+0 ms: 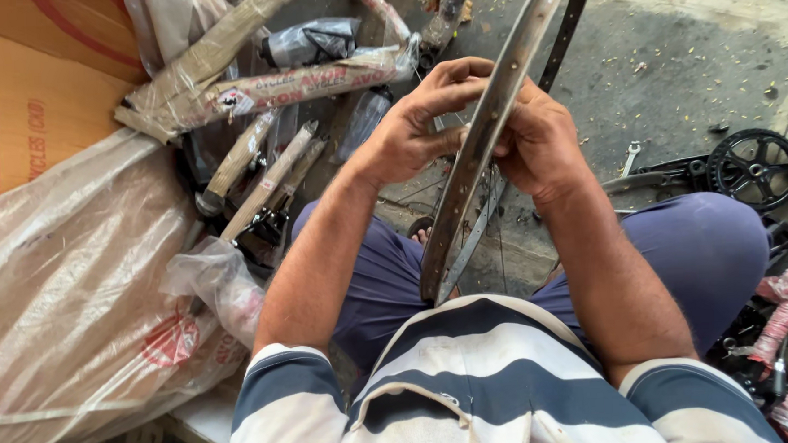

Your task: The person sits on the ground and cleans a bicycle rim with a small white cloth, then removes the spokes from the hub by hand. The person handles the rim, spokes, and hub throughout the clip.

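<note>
The person sits with a dull grey metal bicycle wheel rim (pixel 488 127) standing on edge between the knees, its lower arc resting near the lap and its upper arc running out of the top of the view. The left hand (pixel 416 130) is curled closed over the rim's near side, fingers wrapped across its outer face. The right hand (pixel 538 142) is closed against the opposite side, thumb and fingers pinching at the inner edge where thin steel spokes (pixel 480 230) meet it; what sits between those fingertips is hidden.

To work well here, it seems best that the left hand keep the rim from twisting while the right does the fine turning, with the rim braced on the thighs so both wrists stay relaxed.

To the left lie a paper-wrapped bicycle frame (pixel 270 89) and a large clear plastic bag (pixel 66 302) over a cardboard box. On the concrete floor (pixel 673 63) at right lies a black chainring crank (pixel 755 167).
</note>
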`<action>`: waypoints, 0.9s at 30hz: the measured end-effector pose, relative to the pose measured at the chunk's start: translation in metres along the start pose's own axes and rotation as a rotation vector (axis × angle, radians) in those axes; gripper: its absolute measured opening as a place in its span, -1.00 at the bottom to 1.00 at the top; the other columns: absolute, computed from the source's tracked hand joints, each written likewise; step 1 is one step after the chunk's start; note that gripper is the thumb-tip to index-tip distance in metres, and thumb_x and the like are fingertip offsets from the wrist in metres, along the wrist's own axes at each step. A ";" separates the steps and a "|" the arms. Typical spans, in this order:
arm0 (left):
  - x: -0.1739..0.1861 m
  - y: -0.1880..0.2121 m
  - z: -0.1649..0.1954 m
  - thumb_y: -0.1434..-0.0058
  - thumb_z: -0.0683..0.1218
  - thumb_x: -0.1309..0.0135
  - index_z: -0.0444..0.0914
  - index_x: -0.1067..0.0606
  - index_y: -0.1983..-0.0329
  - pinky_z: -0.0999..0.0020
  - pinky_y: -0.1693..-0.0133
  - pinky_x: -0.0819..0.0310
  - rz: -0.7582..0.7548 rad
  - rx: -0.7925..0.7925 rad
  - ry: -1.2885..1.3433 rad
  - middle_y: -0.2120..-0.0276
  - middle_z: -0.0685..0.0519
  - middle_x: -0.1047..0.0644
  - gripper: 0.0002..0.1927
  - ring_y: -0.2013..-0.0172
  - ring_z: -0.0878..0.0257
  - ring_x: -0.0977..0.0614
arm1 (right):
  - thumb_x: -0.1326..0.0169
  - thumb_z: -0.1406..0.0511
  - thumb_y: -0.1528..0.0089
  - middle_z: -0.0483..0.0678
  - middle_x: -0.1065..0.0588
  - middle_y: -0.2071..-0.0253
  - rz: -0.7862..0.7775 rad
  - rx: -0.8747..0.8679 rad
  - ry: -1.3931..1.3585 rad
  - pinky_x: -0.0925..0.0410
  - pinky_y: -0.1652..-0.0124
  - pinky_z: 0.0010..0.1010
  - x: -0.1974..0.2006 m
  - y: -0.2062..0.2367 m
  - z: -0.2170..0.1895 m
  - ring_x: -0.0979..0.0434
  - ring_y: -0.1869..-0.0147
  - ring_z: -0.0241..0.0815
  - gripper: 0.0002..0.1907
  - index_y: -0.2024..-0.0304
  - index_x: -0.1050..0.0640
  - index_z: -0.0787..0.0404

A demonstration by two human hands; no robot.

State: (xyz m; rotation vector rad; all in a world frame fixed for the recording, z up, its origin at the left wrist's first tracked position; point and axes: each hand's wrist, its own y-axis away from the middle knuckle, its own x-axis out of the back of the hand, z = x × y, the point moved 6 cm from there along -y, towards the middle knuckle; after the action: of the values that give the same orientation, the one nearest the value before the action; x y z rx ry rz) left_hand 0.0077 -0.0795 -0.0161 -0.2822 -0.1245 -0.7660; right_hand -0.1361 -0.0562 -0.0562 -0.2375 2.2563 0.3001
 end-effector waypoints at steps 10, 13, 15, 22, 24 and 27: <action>-0.012 -0.016 0.022 -0.20 -0.05 -0.40 -0.17 -0.59 0.05 0.14 -0.32 -0.38 0.205 -0.208 -0.564 -0.08 0.09 -0.57 -0.70 -0.25 0.13 -0.49 | 0.09 0.24 -0.44 -0.04 -0.46 0.10 0.211 0.392 0.284 -0.47 0.29 -0.55 0.022 0.009 0.013 -0.54 0.21 -0.35 -0.62 -0.24 -0.39 0.29; -0.020 -0.011 0.015 -0.10 -0.12 -0.42 -0.25 -0.48 0.34 0.26 -0.10 -0.44 0.381 -0.139 -0.388 0.13 0.06 -0.61 -0.71 -0.03 0.16 -0.55 | 0.23 0.16 -0.53 -0.02 -0.46 0.02 0.017 0.865 0.522 -0.50 0.13 -0.51 0.007 0.029 0.025 -0.54 0.09 -0.31 -0.63 -0.21 -0.41 0.26; -0.025 -0.007 0.014 -0.10 -0.11 -0.42 -0.24 -0.50 0.28 0.32 -0.02 -0.48 0.459 -0.159 -0.285 0.11 0.05 -0.60 -0.72 0.00 0.20 -0.55 | 0.13 0.12 -0.52 -0.11 -0.48 0.08 -0.045 0.466 -0.119 -0.44 0.03 -0.52 0.026 0.018 0.054 -0.51 0.08 -0.37 -0.62 -0.18 -0.47 0.24; -0.018 0.007 0.011 -0.23 -0.14 -0.33 -0.20 -0.57 -0.11 0.31 -0.17 -0.59 0.276 -0.099 -0.211 -0.09 0.05 -0.59 -0.62 -0.14 0.23 -0.62 | 0.08 0.10 -0.57 -0.18 -0.45 0.29 0.032 0.381 -0.039 -0.28 0.26 -0.54 0.048 0.013 0.055 -0.32 0.29 -0.41 -0.63 -0.06 -0.53 0.28; -0.018 0.009 0.006 -0.22 -0.20 -0.36 -0.23 -0.52 -0.21 0.25 -0.22 -0.51 0.235 -0.077 -0.155 -0.20 0.00 -0.48 -0.52 -0.21 0.17 -0.55 | 0.06 0.08 -0.54 -0.14 -0.47 0.27 0.060 0.306 -0.012 -0.25 0.24 -0.50 0.049 0.009 0.051 -0.30 0.28 -0.37 -0.62 -0.01 -0.53 0.28; -0.025 0.006 -0.012 -0.32 -0.23 -0.29 -0.21 -0.53 -0.29 0.23 -0.23 -0.55 0.107 0.020 0.381 -0.34 0.03 -0.33 -0.54 -0.22 0.20 -0.53 | 0.00 0.07 -0.45 -0.16 -0.47 0.29 0.094 0.152 0.019 -0.21 0.29 -0.53 0.052 0.006 0.046 -0.28 0.34 -0.39 -0.62 0.00 -0.56 0.27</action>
State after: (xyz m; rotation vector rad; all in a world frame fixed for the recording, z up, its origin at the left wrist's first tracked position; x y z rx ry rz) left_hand -0.0064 -0.0622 -0.0338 -0.1192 0.2414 -0.6990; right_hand -0.1377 -0.0406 -0.1243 -0.0553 2.3003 0.1745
